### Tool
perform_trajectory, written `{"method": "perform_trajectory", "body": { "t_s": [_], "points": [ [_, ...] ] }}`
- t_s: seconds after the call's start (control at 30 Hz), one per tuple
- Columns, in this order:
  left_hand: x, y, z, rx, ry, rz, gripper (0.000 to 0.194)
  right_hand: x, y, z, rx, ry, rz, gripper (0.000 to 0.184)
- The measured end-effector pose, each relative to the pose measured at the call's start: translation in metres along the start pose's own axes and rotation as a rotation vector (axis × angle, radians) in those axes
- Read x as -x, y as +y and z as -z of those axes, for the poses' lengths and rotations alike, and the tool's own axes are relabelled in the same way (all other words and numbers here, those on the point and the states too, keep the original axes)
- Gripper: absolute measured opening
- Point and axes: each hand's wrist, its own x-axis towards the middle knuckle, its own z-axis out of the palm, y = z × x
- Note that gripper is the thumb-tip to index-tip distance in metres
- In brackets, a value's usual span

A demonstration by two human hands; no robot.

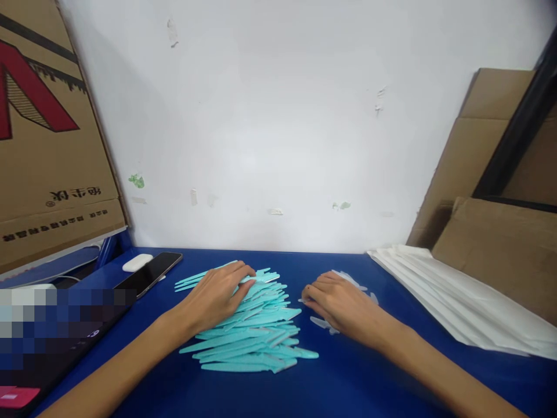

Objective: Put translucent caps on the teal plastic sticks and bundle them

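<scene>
Some teal strips (243,342) hide beneath left hand (220,290), translucent pieces (319,321) beneath right hand (335,297); I cannot tell what half-curled fingers (237,270) hold.

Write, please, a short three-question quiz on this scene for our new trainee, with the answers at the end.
1. Which hand is at the pile of turquoise pieces?
A. Left
B. Right
C. Neither

2. True or false: the dark-screened phone lies to the left of the turquoise pieces.

3. Fill in the blank: the stacked white sheets lie on the ____ side of the blue table.

Key:
1. A; the left hand is at the pile, while the right hand is by the translucent pieces.
2. True.
3. Right.
</scene>
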Motion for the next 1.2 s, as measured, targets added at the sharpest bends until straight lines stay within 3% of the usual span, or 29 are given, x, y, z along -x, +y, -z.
{"method": "perform_trajectory", "body": {
  "t_s": [0.2,0.37,0.43,0.53,0.8,1.2],
  "points": [
    [0.0,0.006,-0.001,0.019,0.01,-0.096,0.029,0.001,-0.005,0.0,-0.16,0.239,-0.042,0.031],
    [-0.001,0.015,0.001,0.058,-0.011,-0.127,0.032,-0.003,-0.013,0.009,-0.715,0.417,-0.355,0.013],
    [0.0,0.019,0.003,0.069,-0.012,-0.131,0.032,-0.005,-0.015,0.011,-0.88,0.453,-0.461,0.015],
    [0.001,0.024,0.004,0.089,-0.017,-0.13,0.033,-0.008,-0.017,0.01,-1.003,0.438,-0.528,0.021],
    [0.003,0.027,0.003,0.134,0.017,-0.156,0.032,-0.009,-0.022,0.006,-1.261,0.361,-0.519,0.026],
    [0.012,0.034,-0.017,0.037,0.129,-0.287,0.028,-0.006,-0.04,-0.001,-1.226,0.384,-0.56,0.027]
  ]
}}
